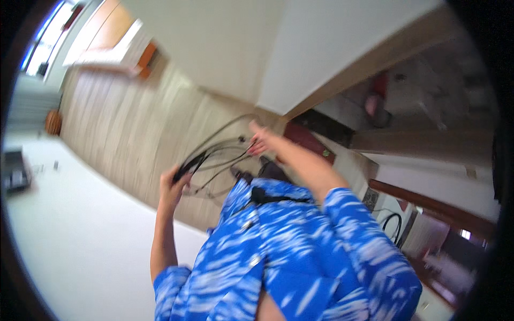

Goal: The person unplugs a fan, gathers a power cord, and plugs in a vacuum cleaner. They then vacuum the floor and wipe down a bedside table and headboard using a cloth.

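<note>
A looped bundle of black cable (219,150) hangs in the air between my two hands, above the wooden floor. My left hand (175,183) is closed around the gathered loops at the bundle's left end. On the other side, my right hand (260,141) holds a thin strand of the cable between thumb and fingers. A small dark connector or knot shows close to its fingertips. Some loose cable ends dangle below the loops, and motion blur hides their exact shape.
A white tabletop (96,224) curves along my left, with a dark box-like object (16,170) at its far edge. A basketball (53,122) lies on the floor beyond. Ahead stands a pale wall (229,48); a dark red mat (307,142) lies by the doorway at right.
</note>
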`<move>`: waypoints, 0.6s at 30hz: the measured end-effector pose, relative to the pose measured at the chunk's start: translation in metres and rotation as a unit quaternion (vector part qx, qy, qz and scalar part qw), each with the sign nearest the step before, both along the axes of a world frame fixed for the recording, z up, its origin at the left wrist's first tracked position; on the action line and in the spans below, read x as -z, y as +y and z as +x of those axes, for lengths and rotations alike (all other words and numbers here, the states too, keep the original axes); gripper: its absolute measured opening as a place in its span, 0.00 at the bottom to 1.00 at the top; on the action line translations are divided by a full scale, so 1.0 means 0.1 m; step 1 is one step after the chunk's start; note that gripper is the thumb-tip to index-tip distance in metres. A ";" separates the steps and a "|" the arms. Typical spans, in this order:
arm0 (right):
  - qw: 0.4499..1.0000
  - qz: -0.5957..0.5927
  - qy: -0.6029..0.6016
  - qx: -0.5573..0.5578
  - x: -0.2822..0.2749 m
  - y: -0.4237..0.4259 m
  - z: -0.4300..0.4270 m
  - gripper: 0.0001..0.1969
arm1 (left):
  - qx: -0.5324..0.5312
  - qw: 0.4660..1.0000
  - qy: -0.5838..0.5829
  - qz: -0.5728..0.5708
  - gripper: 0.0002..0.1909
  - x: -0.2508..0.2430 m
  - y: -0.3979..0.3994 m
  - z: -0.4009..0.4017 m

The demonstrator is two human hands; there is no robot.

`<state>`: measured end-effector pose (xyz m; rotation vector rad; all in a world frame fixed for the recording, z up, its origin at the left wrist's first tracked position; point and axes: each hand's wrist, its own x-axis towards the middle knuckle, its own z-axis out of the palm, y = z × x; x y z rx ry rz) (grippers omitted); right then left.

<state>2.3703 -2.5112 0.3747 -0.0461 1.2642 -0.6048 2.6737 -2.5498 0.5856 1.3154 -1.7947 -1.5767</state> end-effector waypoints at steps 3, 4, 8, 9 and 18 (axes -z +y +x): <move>0.995 -0.075 0.069 0.008 -0.34 0.00 -0.20 0.37 | -0.042 0.996 0.074 0.039 0.06 -0.04 -0.06 -0.04; 0.995 -0.092 0.038 0.027 -0.41 -0.04 -0.20 0.32 | -0.044 0.996 0.073 0.034 0.06 -0.02 -0.08 0.04; 0.995 -0.093 0.045 -0.018 -0.62 -0.10 -0.20 0.29 | -0.047 0.994 0.093 0.030 0.05 0.05 -0.03 0.15; 0.991 -0.106 0.060 -0.058 -0.74 -0.09 -0.20 0.27 | -0.043 0.993 0.108 0.031 0.05 0.06 -0.03 0.14; 0.690 -0.390 0.379 -0.478 -0.59 0.06 -0.07 0.12 | 0.032 0.998 0.050 0.012 0.04 0.08 0.10 0.17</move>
